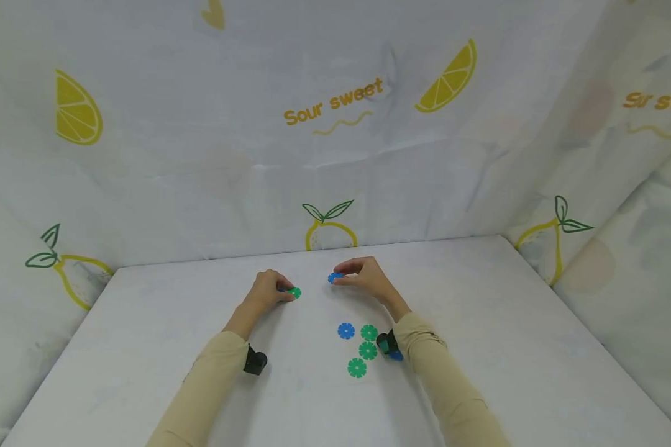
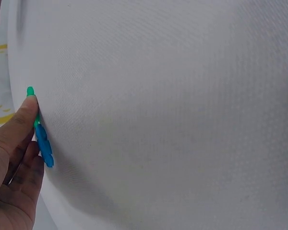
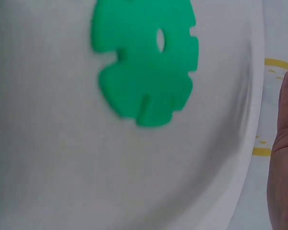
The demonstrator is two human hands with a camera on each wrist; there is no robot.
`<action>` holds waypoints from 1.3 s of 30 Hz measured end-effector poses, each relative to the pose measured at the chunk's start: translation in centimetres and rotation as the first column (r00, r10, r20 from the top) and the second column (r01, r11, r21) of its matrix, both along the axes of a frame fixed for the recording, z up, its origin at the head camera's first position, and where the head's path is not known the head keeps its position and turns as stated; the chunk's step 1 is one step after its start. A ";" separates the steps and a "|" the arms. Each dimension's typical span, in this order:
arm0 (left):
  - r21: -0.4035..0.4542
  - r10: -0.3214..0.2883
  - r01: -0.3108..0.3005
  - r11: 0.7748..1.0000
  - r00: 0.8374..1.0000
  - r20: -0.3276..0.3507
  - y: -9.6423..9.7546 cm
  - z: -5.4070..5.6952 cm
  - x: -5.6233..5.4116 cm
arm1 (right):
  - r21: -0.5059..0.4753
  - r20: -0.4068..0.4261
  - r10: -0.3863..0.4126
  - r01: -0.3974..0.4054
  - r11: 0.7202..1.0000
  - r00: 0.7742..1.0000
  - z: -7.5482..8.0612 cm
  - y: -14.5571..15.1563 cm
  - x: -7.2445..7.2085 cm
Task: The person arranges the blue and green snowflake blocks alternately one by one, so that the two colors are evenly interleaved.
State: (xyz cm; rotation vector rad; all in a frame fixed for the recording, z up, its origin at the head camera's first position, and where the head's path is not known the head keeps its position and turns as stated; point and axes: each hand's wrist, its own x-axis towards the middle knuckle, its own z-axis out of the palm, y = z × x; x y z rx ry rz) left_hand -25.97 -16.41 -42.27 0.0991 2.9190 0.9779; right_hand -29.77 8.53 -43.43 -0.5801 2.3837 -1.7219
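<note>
- Lemon-print cloth is hanging behind white tabletop.
- Grn disc + blue pc are touching, L grip narrowly pinching both over tabletop.
- R grip is pinching blue disc, also narrowly.
- Loose grn/blue discs are lying nr R sleeve.

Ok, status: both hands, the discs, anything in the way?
Left hand pinching flat, notched green disc plus blue notched piece. Right hand pinching flat, notched blue disc. Three loose green discs, a loose blue disc nearer the wearer, not between hands.
</note>
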 end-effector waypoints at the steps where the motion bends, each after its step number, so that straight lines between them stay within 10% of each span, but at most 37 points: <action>1: 0.001 0.004 -0.004 1.000 1.000 0.001 0.0 0.0 0.0 | 0.007 0.001 -0.002 0.002 1.000 1.000 -0.1 -0.3 0.0; 39: -0.014 -0.007 0.008 1.000 0.999 0.040 -0.1 -0.3 -0.8 | 0.363 -0.036 0.033 -0.018 0.932 0.999 -0.1 -5.3 0.0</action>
